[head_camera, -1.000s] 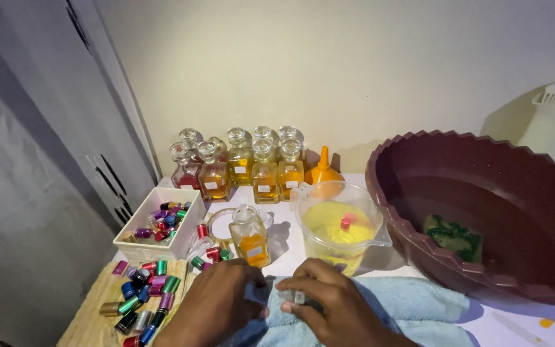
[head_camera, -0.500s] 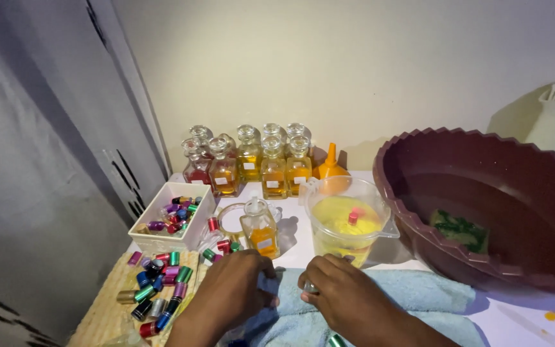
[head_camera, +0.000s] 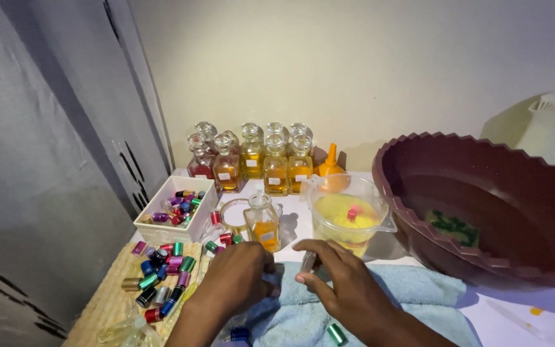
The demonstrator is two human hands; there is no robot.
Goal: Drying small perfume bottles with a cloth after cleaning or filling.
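Observation:
My left hand (head_camera: 240, 276) rests with curled fingers on a light blue towel (head_camera: 412, 299), its fingertips closed on something small that I cannot make out. My right hand (head_camera: 338, 279) pinches a small clear glass vial (head_camera: 308, 261) just above the towel. Right behind both hands stands a stoppered glass bottle (head_camera: 263, 222) of amber liquid. A clear plastic jug (head_camera: 348, 215) holding yellow liquid and a small red cap sits beyond my right hand. A green cap (head_camera: 336, 334) lies on the towel near my right wrist.
Several stoppered amber bottles (head_camera: 252, 164) line the wall beside an orange funnel (head_camera: 330, 164). A white tray (head_camera: 175, 212) and a woven mat (head_camera: 107, 302) hold several coloured caps. A large maroon basin (head_camera: 483, 205) fills the right side. A grey curtain (head_camera: 46, 160) hangs on the left.
My hands have parted a little; the right hand has lifted the clear vial up toward the jug. The view has shifted slightly to the left.

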